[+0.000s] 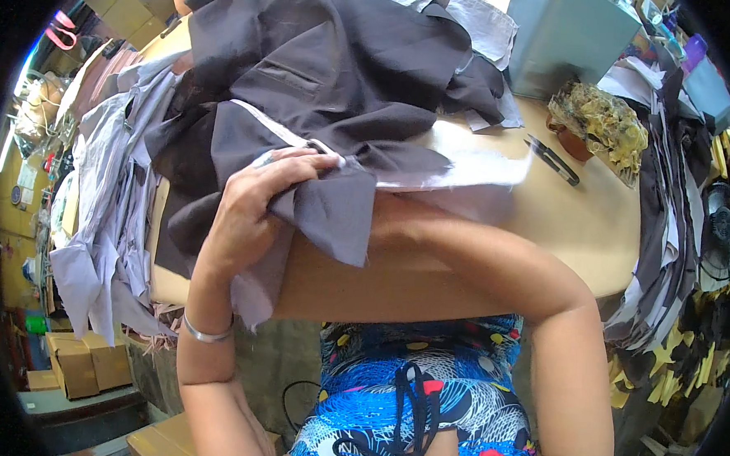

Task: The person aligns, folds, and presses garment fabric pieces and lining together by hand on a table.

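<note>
Dark grey cloth [308, 52] lies bunched over the far and left part of the tan table. My left hand [272, 186] is closed on a fold of it, fingertips at the end of a narrow white strip [267, 124]. A small dark metal piece shows by those fingertips; its kind cannot be made out. My right forearm [479, 250] reaches leftward across the table, and the right hand is hidden behind a hanging flap of the dark cloth. White fabric [467, 171] spreads to the right of the flap, partly blurred.
Black thread snips [554, 161] lie on the table [579, 231] at the right, beside a brown bowl [569, 140] under a crumpled plastic-wrapped bundle [606, 125]. Behind stands a grey-blue box [569, 40]. Cloth stacks hang at the left [106, 214] and right [661, 177] edges.
</note>
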`<action>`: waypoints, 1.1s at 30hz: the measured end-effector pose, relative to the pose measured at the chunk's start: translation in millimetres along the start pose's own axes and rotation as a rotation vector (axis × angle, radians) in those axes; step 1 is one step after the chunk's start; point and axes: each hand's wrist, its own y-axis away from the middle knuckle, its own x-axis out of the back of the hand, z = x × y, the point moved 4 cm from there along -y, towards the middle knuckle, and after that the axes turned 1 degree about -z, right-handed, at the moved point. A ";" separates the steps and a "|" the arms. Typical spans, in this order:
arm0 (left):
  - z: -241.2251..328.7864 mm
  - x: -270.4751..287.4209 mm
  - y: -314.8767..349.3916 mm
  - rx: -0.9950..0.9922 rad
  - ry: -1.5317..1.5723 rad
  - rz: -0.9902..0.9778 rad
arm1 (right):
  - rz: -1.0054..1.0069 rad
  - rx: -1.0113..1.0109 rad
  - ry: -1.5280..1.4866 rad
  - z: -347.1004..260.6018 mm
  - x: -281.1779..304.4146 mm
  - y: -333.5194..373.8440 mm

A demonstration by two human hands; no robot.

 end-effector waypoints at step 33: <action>-35.8 -23.9 54.5 0.161 0.015 -0.027 | 0.117 -0.395 0.591 72.4 23.8 30.9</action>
